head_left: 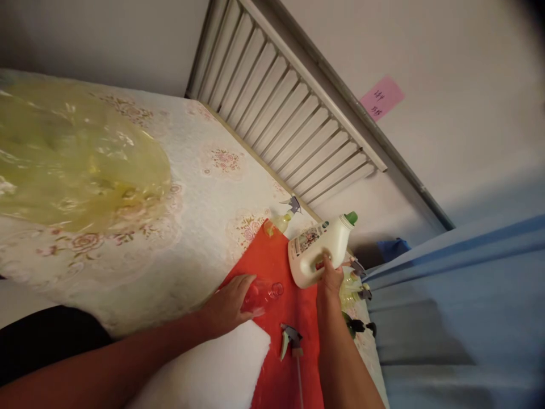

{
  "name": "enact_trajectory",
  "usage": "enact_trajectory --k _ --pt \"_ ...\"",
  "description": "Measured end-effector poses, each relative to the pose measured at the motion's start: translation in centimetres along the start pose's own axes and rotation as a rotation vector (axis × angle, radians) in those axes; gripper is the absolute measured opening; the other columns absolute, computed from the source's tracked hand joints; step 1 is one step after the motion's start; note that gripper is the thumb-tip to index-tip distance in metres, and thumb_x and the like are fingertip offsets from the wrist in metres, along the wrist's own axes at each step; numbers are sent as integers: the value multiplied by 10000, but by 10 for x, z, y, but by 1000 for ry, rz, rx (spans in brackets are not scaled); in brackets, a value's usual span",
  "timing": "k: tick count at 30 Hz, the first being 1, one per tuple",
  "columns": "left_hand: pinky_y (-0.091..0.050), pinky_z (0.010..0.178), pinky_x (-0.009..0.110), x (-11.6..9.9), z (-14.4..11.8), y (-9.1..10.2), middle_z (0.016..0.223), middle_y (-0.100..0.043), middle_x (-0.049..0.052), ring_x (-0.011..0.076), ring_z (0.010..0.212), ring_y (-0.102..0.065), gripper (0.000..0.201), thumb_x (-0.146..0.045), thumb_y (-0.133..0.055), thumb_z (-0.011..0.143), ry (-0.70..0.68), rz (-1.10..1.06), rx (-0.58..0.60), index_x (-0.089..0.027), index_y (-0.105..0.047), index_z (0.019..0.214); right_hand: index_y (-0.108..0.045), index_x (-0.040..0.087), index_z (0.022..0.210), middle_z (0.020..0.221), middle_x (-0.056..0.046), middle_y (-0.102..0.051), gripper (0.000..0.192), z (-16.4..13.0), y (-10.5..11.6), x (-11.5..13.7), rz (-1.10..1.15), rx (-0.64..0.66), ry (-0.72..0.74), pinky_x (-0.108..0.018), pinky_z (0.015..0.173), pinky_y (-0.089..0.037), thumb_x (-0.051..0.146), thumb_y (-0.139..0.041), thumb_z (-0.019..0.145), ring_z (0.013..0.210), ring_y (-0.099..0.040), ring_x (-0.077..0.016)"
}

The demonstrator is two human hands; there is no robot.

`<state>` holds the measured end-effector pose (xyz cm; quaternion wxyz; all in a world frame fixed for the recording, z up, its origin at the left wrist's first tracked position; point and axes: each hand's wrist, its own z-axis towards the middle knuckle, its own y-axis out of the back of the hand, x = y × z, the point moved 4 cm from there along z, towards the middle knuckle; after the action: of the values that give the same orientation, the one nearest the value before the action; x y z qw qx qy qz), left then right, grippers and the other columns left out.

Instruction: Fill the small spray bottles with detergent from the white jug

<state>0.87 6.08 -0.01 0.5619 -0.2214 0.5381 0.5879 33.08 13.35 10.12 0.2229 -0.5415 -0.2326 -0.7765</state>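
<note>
A spray top [293,336] is laid on the red cloth [269,258]. Past it, a clear bottle [263,294] is held between thumb and fingers of the left hand [227,301]; red is seen through it. A white jug [313,250], green cap [351,218] on, is gripped by its handle in the right hand's [330,279] curled fingers. Yellow is seen in a spray bottle [280,223] beyond.

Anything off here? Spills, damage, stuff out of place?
No spill or damage visible. One odd bit: a spray head lies loose on the red cloth, tube attached, apart from the uncapped clear bottle in the left hand. The spray bottle at the cloth's far corner has its head fitted.
</note>
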Motion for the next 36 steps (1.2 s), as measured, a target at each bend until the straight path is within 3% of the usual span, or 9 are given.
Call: enact_trajectory --k 5,12,19,26,32,36 --pt "-469 1081 458 -2 2 2 1362 -568 124 302 1271 -555 694 -473 -726 815 11 -14 36 -261 -430 1406 -612 182 825 532 75 -579 443 12 4 32 12 -63 57 -243 432 -408 490 -835 598 455 -531 -126" --pt "-451 1101 458 -2 1 4 1362 -567 123 301 1283 -545 686 -392 -736 800 11 -30 41 -236 -445 1402 -592 196 837 506 96 -552 463 5 29 102 59 -55 107 -237 438 -433 488 -844 581 435 -518 -113" --pt "-469 1078 469 -5 5 5 1346 -593 144 340 1259 -566 686 -461 -748 787 1 -27 36 -215 -487 1372 -559 198 670 443 75 -537 370 -38 78 157 -81 125 54 -205 388 -363 438 -836 625 382 -468 -91" --pt "-474 1054 456 -3 5 2 1331 -587 140 301 1221 -584 670 -470 -712 826 -40 -22 25 -209 -458 1389 -531 202 550 389 35 -502 445 -81 131 174 -355 346 -104 -230 431 -347 517 -839 612 399 -462 -113" --pt "-481 1030 457 3 4 0 1307 -601 145 317 1206 -586 689 -498 -713 819 -45 -8 44 -203 -463 1389 -620 191 680 409 34 -496 453 -119 156 186 -555 500 -152 -237 455 -280 596 -814 618 423 -407 -119" --pt "-476 1032 465 3 5 0 1325 -598 141 320 1224 -574 688 -479 -727 807 -56 -32 42 -217 -464 1386 -687 147 1053 455 53 -486 600 -141 161 194 -583 631 -156 -238 483 -279 621 -751 691 450 -383 -120"
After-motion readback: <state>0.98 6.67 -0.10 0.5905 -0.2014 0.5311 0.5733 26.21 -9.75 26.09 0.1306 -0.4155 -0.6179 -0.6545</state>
